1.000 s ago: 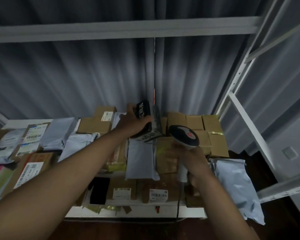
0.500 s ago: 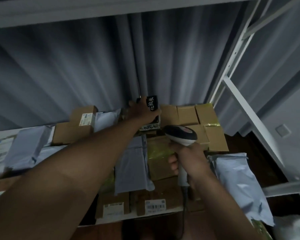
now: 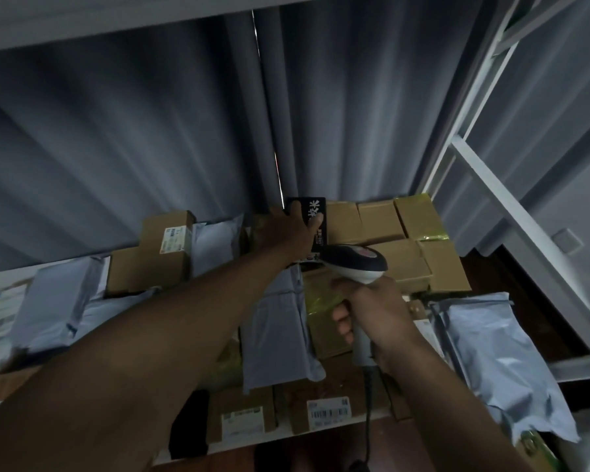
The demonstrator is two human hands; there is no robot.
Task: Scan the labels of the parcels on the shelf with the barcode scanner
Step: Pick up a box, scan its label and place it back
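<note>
Left hand (image 3: 292,229) gripping black box with white characters (image 3: 315,218) at back of shelf (image 3: 0,272) among cardboard parcels, right hand (image 3: 375,313) wrapped round handle of barcode scanner (image 3: 358,264), scanner head just beside the box, grey mailer bag (image 3: 498,352) hanging over shelf's right end.

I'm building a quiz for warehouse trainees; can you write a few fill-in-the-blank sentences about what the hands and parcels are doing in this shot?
1. The right hand grips the handle of the ____.
2. The left hand holds a box whose colour is ____, at the back of the shelf.
3. Behind the parcels hangs a grey ____.
4. The scanner's head lies to the ____ of the left hand.

Missing words: barcode scanner; black; curtain; right
</note>
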